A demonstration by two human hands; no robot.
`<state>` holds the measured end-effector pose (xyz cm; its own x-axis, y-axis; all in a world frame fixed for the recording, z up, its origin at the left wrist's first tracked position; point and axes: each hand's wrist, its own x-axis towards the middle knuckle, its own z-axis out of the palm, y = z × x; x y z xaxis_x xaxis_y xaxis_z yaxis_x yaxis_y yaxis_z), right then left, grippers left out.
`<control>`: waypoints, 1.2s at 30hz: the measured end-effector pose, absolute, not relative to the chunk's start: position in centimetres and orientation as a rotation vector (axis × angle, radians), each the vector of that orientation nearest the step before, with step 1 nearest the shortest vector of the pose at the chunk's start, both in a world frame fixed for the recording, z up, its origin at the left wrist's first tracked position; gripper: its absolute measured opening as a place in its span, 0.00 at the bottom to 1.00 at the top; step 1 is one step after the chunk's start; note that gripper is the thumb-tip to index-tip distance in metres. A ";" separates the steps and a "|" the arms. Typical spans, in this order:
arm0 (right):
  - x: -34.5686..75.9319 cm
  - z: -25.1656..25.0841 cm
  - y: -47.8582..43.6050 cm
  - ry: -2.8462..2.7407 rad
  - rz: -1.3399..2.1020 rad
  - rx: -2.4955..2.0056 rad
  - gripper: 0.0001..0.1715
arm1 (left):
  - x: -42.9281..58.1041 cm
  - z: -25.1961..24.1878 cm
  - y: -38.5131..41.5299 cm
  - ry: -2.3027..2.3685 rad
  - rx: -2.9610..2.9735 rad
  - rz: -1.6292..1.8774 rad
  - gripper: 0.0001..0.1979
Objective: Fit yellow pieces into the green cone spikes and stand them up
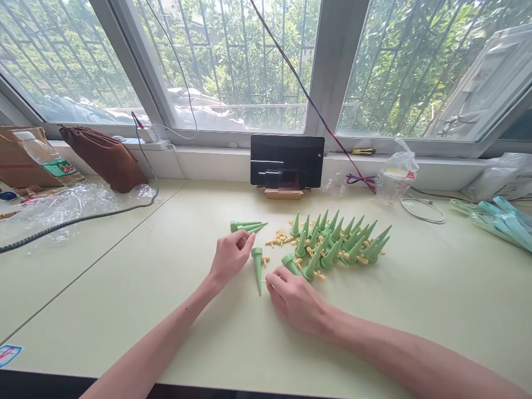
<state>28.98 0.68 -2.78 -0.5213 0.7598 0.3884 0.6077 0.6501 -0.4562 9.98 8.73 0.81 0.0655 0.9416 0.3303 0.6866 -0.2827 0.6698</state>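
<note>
On the pale green table (415, 310) lies a pile of green cone spikes (336, 241) mixed with several small yellow fittings (279, 239). One green spike (257, 269) lies alone between my hands, tip pointing toward me. A pair of spikes (247, 226) lies just beyond my left hand. My left hand (230, 256) has its fingers curled together in a pinch near the lone spike's wide end; what it pinches is too small to name. My right hand (293, 296) rests knuckles up with fingers curled, touching a spike (291, 264) at the pile's near edge.
A black tablet (286, 160) leans against the window sill behind the pile. A brown pouch (103, 155), a black cable (75, 220) and clear plastic wrap lie at the left. A plastic bag (397, 174), white cable coil and teal packets (499, 221) sit at the right.
</note>
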 end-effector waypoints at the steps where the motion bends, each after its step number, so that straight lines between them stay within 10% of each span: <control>1: 29.0 -2.7 0.7 -2.303 0.359 -1.061 0.11 | 10.1 0.8 8.6 1.616 2.023 1.047 0.17; 36: 28.8 -3.5 1.3 -2.101 0.418 -0.988 0.10 | 10.2 -0.2 8.2 1.517 2.199 0.708 0.10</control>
